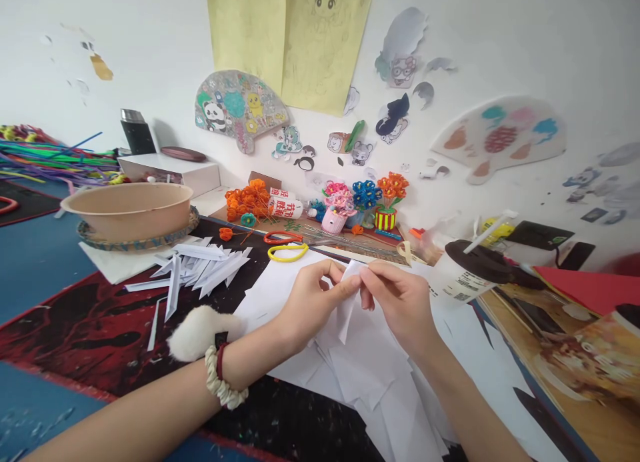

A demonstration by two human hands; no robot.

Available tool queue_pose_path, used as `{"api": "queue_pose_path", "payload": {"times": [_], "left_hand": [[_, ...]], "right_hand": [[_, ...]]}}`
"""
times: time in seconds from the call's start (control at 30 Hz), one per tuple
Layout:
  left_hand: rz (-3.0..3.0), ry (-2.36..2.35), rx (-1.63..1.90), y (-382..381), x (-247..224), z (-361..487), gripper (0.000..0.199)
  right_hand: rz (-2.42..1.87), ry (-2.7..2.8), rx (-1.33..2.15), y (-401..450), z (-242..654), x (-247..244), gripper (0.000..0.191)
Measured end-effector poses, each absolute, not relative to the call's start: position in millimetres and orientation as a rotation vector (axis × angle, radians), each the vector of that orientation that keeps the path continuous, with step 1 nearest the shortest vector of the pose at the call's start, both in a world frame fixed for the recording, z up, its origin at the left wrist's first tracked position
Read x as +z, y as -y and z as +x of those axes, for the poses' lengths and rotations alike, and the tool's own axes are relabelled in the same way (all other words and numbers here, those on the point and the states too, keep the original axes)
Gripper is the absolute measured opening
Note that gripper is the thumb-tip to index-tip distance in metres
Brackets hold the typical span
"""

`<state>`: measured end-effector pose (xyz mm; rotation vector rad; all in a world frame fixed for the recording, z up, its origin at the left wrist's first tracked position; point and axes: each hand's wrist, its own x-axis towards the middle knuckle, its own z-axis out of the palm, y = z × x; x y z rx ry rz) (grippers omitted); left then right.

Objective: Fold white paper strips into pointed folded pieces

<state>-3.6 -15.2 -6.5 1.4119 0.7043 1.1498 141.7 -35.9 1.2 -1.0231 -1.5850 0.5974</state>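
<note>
Paper strip (345,315), white and folded, was between our two hands, over a spread of loose white sheets (393,365) on the bench (35,249). Our left hand (317,299) pinched its upper part between thumb and forefinger, while the lower end hung free and slanted below the fingers. Our right hand (403,295) pinched the top edge, its thumb and fingers drawn together close to our left thumb. On our left wrist we wore a cream scrunchie (223,381) and a dark red band (227,365), and a fluffy white ball (193,332) showed just beside them.

To the left of the sheets, we had a loose heap of folded strips (200,265) on a black and red mat (95,335), near a beige basin (127,212). Beyond our hands we saw a yellow ring (289,259) and a red ring (283,235), with orange flowers (247,201) and a pink pot (335,221) of flowers further back by the wall (170,42). To the right of our right hand stood a cup (457,282) with a dark lid and a white straw.
</note>
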Motion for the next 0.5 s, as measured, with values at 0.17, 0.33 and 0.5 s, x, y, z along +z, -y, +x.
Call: {"api": "queue_pose_path", "payload": {"times": [0.17,0.33,0.5], "left_hand": [[1.332,-0.697,1.151,16.0,-4.8,-2.8,0.041],[1.278,-0.702,1.158,18.1,-3.9,-1.8,0.042],[1.259,-0.692,1.143,19.3,-4.4,-2.0,0.042]], "right_hand": [[-1.038,1.621,0.583,37.6,141.1,3.6,0.036],[-1.030,1.632,0.593,37.8,141.3,3.6,0.035],[-1.033,1.640,0.587,38.2,141.5,3.1,0.035]]}}
